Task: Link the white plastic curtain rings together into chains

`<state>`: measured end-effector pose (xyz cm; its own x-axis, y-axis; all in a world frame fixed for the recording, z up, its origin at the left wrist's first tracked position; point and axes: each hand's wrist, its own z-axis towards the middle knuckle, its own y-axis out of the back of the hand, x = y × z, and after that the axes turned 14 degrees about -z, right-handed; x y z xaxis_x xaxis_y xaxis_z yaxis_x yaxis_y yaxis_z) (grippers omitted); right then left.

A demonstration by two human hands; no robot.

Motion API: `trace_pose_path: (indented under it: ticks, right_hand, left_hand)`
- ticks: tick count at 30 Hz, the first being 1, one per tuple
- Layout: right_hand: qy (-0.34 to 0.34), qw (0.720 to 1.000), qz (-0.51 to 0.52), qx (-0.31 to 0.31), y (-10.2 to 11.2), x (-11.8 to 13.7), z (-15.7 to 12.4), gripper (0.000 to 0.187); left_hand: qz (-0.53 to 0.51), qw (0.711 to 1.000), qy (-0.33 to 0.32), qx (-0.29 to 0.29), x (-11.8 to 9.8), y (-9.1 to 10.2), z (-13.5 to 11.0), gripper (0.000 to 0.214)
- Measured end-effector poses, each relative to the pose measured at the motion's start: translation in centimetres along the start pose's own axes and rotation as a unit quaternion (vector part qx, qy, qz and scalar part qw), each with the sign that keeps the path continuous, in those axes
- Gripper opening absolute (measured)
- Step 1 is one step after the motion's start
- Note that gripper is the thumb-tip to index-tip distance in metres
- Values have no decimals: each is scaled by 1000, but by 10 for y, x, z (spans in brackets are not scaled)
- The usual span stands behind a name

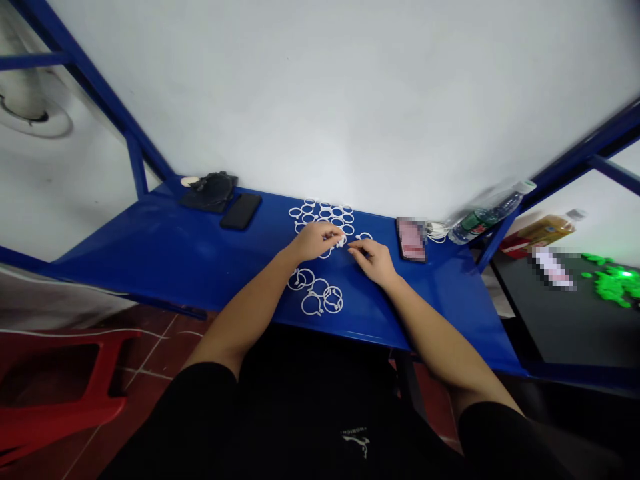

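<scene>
Over the middle of the blue table, my left hand (319,241) is closed, thumb and fingers pinching a small white plastic ring piece (341,241). Close to its right is my right hand (375,260), its thumb and fingertips drawn together; whatever is between them, if anything, is too small to make out. Beyond my hands, several thin white plastic rings (325,213) lie side by side in rows. Just past my right fingers rests a single white ring (365,236). Nearer to me, several open white rings with small end tabs (311,305) overlap in a loose group.
The blue metal table (200,260) meets a white wall. At the left lie a black phone (241,211) and a black plastic bag (210,190). At the right are another phone (411,240), a white cable (437,231) and a bottle (487,215). A red stool (100,400) stands lower left.
</scene>
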<state>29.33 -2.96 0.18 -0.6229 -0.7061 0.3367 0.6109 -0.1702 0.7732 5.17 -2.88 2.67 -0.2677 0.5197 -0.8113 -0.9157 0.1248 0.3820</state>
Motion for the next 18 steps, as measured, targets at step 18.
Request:
trace_pose_path:
  ticks: [18]
  right_hand:
    - [27,995,5,93,-3,-2,-2,17]
  left_hand:
    - [224,957,159,-91,39,56,-2,27]
